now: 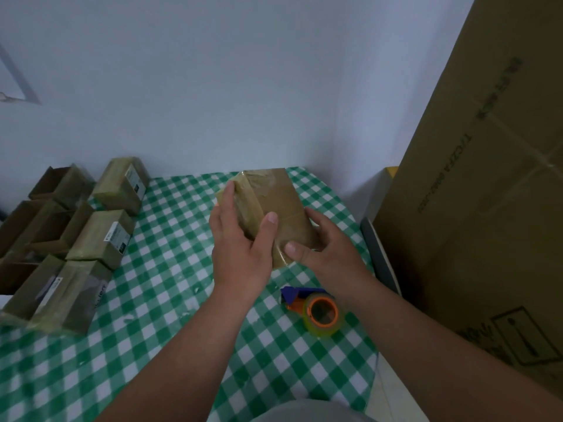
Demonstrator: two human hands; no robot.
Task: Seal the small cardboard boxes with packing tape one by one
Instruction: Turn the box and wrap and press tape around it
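Low in the frame, both forearms reach up over the green checked tablecloth [158,345]. Just right of centre, below the hands, the tape dispenser [316,309] lies on the cloth with its orange hub facing up, nobody touching it. It lies just below the right wrist, so the right hand looks nearer to it.

Middle of the frame now: the small cardboard box [274,208] is held between the two hands, its long axis running from lower right up toward the upper left, with glossy tape showing across its top and far end. The left hand [240,239] wraps its left side, fingers laid along that face and thumb up on top. The right hand [323,248] cups the near right corner, thumb pressed on the taped edge. Whether the box rests on the cloth or is lifted, I can't tell; its underside is hidden.

Far left, a cluster of other boxes [106,236], some taped, some open, blurred and cut off at the edge. A large carton [487,178] fills the right side.
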